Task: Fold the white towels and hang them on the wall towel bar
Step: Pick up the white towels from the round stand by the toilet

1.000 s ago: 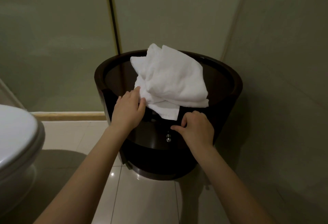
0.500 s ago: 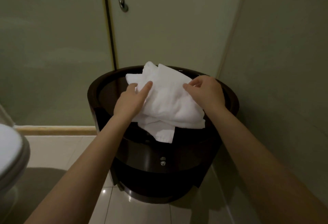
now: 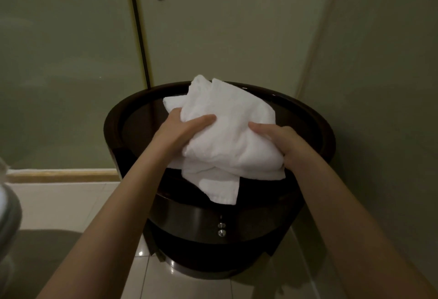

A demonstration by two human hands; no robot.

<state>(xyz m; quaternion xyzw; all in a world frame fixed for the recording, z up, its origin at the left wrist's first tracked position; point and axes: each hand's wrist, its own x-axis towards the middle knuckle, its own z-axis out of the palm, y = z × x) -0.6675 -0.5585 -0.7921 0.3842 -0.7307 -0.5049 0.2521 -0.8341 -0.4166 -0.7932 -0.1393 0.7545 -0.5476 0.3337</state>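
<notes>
Head camera looks steeply down, near the stand (image 3: 305, 123).

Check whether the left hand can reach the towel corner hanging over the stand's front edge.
Probably yes: the hanging corner lies bare near the left hand, nothing covering it, though that hand grips the towels.

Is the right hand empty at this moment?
No, the right hand grips the right side of the white towels, thumb on top, above the dark round stand.
</notes>
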